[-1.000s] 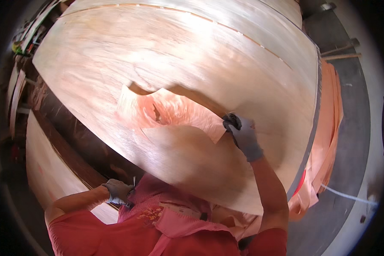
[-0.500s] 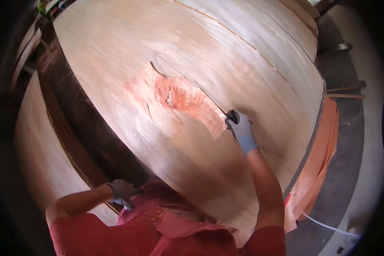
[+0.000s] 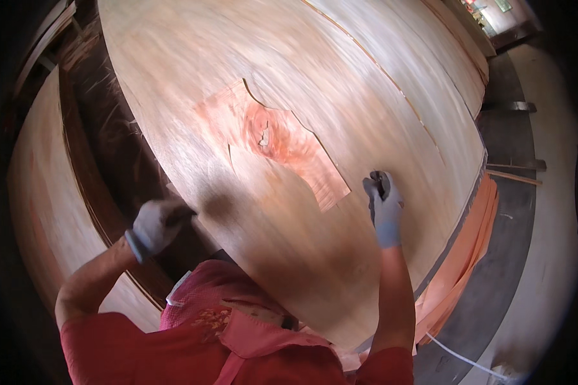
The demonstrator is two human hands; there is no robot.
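A pale wood sheet (image 3: 270, 256) spreads wide, a reddish patch (image 3: 295, 154) near its middle. Right hand (image 3: 384, 202), fingers curled, beside the patch's corner; left hand (image 3: 155, 224), curled, blurred, near the sheet's left edge; I cannot tell what either grips. Bare sheet extends rightward.

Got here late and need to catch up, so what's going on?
A person in red is at a large pale wood sheet with a reddish patch. The gloved right hand is over the sheet, just right of the patch, fingers curled. The gloved left hand, blurred, is by the sheet's left edge. Whether either holds anything is unclear.
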